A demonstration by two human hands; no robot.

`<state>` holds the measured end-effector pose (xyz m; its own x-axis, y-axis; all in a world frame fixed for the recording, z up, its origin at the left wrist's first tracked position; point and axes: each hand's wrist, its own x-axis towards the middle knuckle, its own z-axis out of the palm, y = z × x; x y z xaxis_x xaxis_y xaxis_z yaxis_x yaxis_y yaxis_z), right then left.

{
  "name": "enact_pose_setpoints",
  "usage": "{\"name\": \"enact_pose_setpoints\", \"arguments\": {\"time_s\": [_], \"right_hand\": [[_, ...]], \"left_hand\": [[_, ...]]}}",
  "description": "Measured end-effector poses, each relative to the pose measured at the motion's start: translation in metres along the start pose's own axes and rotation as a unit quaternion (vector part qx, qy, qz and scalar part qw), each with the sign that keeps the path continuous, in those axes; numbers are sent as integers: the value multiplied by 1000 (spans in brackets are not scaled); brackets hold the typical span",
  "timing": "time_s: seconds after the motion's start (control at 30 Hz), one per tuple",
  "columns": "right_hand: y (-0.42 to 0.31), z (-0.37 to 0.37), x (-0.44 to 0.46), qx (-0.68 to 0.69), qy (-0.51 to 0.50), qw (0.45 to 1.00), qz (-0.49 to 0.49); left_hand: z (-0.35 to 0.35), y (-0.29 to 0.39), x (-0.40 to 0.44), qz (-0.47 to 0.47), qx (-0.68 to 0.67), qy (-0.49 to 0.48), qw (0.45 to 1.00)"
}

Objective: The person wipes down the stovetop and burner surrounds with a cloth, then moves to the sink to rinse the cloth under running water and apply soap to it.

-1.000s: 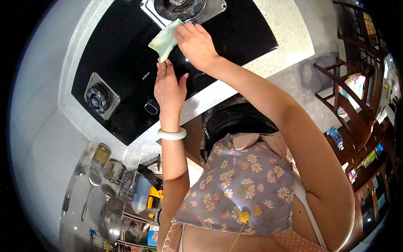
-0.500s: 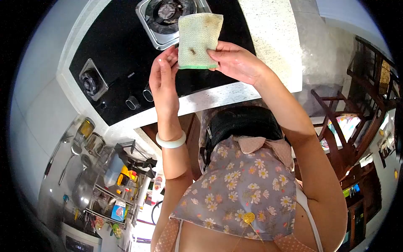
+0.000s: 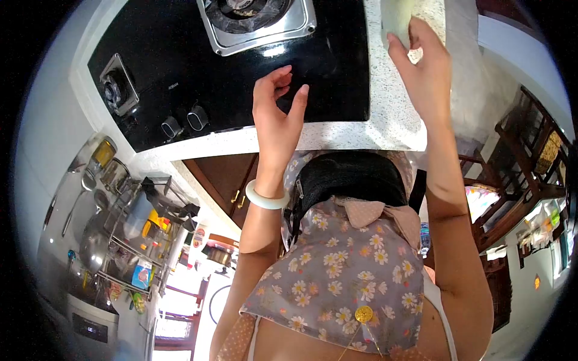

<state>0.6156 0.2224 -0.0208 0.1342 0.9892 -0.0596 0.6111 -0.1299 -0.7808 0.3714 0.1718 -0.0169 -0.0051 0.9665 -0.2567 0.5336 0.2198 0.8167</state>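
My right hand [image 3: 424, 75] is at the far right over the speckled counter edge, its thumb and fingers on the near end of a pale green scrubbing cloth [image 3: 395, 17]. The far part of the cloth runs out of the top of the view. Over the black glass gas cooktop [image 3: 337, 78], my left hand [image 3: 280, 111] hangs with fingers curved and apart, holding nothing. A white bangle is on the left wrist. Beyond that hand is a burner in a square steel tray [image 3: 262, 42].
A smaller burner [image 3: 117, 87] and two control knobs [image 3: 197, 118] sit on the cooktop's left. The pale speckled counter [image 3: 394, 114] borders it. A rack with bottles and packets [image 3: 144, 240] stands lower left. Wooden chairs [image 3: 512, 162] are at the right.
The cloth has gone from between both hands above the cooktop to the right counter with my right hand. My left hand has let go of it and shifted right.
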Motion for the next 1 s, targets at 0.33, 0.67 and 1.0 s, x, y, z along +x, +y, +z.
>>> {"name": "enact_pose_setpoints", "arguments": {"time_s": [0.33,0.67,1.0], "right_hand": [[-36,60,36,-72,-185,953,-229],[-73,110,34,101,-115,959,-238],[-131,166,41,-170,-124,938,-277]], "left_hand": [[-21,-31,21,32,93,88,991],[-45,-60,40,55,163,150,974],[-48,-68,38,35,55,152,986]]}}
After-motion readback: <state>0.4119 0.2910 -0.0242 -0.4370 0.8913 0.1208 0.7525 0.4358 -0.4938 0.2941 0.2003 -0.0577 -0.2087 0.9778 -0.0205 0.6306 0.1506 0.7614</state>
